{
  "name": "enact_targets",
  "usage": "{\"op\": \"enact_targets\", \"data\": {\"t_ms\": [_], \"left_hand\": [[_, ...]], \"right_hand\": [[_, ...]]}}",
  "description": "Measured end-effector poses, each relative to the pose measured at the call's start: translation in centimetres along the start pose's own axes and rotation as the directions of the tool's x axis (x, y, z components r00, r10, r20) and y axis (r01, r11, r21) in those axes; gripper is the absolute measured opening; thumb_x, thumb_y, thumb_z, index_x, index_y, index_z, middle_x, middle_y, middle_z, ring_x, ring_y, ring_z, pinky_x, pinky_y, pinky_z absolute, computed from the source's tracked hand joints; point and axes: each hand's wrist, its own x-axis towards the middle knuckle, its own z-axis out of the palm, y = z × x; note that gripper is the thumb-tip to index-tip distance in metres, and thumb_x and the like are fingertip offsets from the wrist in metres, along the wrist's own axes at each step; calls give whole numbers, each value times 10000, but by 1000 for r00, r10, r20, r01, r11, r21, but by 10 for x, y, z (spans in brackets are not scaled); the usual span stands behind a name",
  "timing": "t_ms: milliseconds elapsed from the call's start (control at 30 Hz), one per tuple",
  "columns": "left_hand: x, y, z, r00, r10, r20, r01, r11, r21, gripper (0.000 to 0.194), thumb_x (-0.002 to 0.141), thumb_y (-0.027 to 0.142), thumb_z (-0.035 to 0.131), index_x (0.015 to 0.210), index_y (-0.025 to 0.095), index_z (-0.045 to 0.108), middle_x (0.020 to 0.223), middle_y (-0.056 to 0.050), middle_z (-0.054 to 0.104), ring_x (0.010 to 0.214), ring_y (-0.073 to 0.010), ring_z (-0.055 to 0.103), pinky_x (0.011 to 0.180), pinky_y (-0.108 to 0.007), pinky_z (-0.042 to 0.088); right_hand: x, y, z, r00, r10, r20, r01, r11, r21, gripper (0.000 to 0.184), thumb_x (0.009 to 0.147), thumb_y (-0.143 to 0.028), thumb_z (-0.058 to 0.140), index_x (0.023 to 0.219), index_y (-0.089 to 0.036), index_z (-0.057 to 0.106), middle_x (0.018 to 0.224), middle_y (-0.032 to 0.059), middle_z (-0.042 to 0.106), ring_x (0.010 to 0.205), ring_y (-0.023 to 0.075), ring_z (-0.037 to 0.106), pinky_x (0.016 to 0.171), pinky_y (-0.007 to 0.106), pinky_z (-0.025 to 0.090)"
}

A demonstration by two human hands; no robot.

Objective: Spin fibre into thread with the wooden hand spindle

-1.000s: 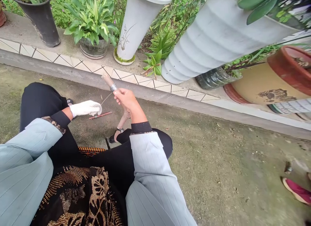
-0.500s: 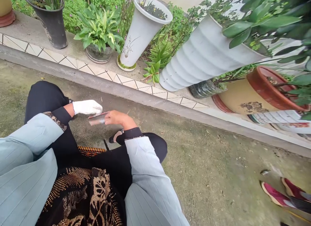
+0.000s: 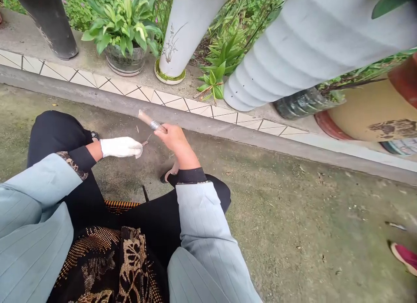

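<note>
My left hand (image 3: 120, 147), in a white glove, is closed with its fingertips pinched on a small, thin piece (image 3: 145, 143) that sticks out to the right; its kind is too small to make out. My bare right hand (image 3: 175, 139) grips a pale wooden-looking stick (image 3: 146, 119) with a shiny, silvery wrapping (image 3: 157, 125) close to the fingers. The stick's free end points up and left, above the gloved hand. A fine strand seems to run between the wrapping and the left fingertips. The two hands are apart, over the ground between my knees.
A concrete ledge with a tiled edge (image 3: 169, 101) runs across in front. On it stand a dark pot (image 3: 54, 24), a leafy plant (image 3: 125, 24), a white vase (image 3: 182, 33), a ribbed white planter (image 3: 286, 51) and a beige pot (image 3: 368, 107). Another person's red shoe (image 3: 405, 256) shows at right.
My right hand has moved up and right, turning the stick to point up and left, away from the left hand. The view has shifted closer to the ledge.
</note>
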Motion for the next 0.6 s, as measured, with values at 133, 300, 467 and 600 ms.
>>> {"op": "enact_targets", "data": {"t_ms": [133, 300, 467, 600], "left_hand": [[-4, 2, 2, 1000, 27, 11, -28, 997, 77, 290, 909, 323, 464, 758, 147, 638, 742, -17, 617, 660, -108, 509, 675, -197, 381], [-16, 1, -1, 997, -37, -66, 37, 999, -15, 292, 894, 356, 497, 749, 131, 612, 684, -6, 567, 621, -100, 468, 630, -204, 378], [-22, -14, 2, 981, -120, -152, 68, 950, -305, 367, 878, 466, 540, 799, 115, 614, 632, -16, 551, 526, -91, 451, 516, -205, 371], [-22, -15, 9, 982, -147, -116, 86, 905, -417, 378, 901, 472, 518, 850, 111, 618, 667, -39, 593, 493, -81, 459, 493, -200, 389]], "right_hand": [[-3, -13, 18, 977, 11, 212, 72, 922, -380, 285, 842, -357, 598, 1006, -144, 694, 1030, 173, 696, 935, 269, 639, 741, 317, 431], [-19, -34, 27, 709, -77, 701, 327, 916, -230, 190, 771, -305, 674, 885, -162, 724, 827, 85, 706, 747, 192, 637, 646, 273, 414], [-31, -27, 0, 674, -440, 593, 160, 871, 465, 237, 759, -365, 643, 867, -154, 647, 675, -14, 601, 568, 87, 527, 560, 215, 410], [-24, -16, -7, 948, -263, 178, 70, 720, 690, 244, 791, -391, 595, 771, -150, 561, 663, -12, 552, 539, 73, 480, 529, 205, 404]]}}
